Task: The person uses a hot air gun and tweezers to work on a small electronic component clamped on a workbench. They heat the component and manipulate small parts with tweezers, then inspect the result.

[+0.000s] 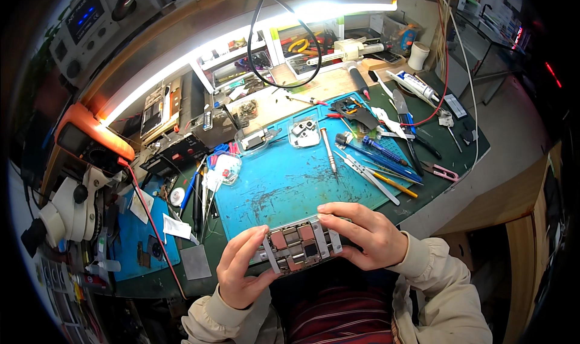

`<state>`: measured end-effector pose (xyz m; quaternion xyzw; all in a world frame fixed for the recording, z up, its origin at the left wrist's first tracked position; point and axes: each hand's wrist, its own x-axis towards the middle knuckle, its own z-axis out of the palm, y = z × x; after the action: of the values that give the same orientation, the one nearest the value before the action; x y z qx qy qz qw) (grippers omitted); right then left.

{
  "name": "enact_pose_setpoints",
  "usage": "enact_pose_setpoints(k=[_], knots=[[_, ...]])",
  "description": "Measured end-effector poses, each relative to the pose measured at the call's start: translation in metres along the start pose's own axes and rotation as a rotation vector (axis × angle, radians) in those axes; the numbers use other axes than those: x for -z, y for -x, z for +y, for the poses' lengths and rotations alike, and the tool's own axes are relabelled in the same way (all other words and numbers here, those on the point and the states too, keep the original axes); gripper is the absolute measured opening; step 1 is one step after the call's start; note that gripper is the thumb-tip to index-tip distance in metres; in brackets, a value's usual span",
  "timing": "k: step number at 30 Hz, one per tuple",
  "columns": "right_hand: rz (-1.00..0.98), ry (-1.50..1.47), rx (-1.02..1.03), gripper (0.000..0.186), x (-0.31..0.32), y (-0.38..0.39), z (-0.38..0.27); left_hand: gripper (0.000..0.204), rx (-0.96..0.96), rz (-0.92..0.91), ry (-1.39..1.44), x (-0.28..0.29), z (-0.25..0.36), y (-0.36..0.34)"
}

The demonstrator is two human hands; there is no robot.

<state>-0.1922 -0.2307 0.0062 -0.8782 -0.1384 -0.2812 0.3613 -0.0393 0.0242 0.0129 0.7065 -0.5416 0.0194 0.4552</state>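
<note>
toward the tabletop's back left corner i see an orange meter (99, 135) with its dark face tipped outward, seemingly so it can be read from the front edge. a grey metal plate (196, 262) lies flat by the front edge. right of it my worker's left hand (243, 277) is closed on one end of a metal holder (296, 248), fingers over the top, thumb below. the holder is held up at the tabletop's front edge, its face of pinkish and dark blocks turned into my view, and i judge the two-ended grip keeps it steady. small parts sit in a clear box (304, 131) by the blue mat's (260, 190) back edge, probably so they don't roll off. a screwdriver (328, 152) and tweezers (367, 176) lie along the mat's right side, likely for easy reach. the right hand (376, 240) is closed on the holder's other end
</note>
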Motion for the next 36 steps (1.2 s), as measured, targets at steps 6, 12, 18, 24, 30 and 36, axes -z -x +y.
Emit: enact_pose_setpoints(k=[6,12,18,24,30,36], knots=[[-0.009,-0.013,-0.001,0.078,0.0019,-0.0011,0.0009,0.082,0.007,-0.012,-0.026,0.001,-0.0006,-0.0006],[-0.022,-0.042,0.007,0.078,0.0002,-0.0006,0.0036,0.082,-0.024,0.006,-0.009,0.0029,0.0025,-0.0024],[-0.03,-0.083,-0.005,0.079,0.0011,0.0018,0.0063,0.09,-0.004,-0.022,-0.014,0.0043,-0.0008,0.0017],[-0.039,-0.09,-0.014,0.077,0.002,0.0018,0.0058,0.093,0.026,-0.039,0.026,0.0048,-0.0008,0.003],[-0.047,-0.094,-0.022,0.077,0.0045,0.0014,0.0055,0.087,0.065,-0.02,0.028,0.0043,0.0015,-0.0007],[-0.049,-0.077,-0.045,0.078,0.0051,-0.0001,0.0078,0.084,0.079,-0.025,0.022,0.0033,0.0012,-0.0038]])
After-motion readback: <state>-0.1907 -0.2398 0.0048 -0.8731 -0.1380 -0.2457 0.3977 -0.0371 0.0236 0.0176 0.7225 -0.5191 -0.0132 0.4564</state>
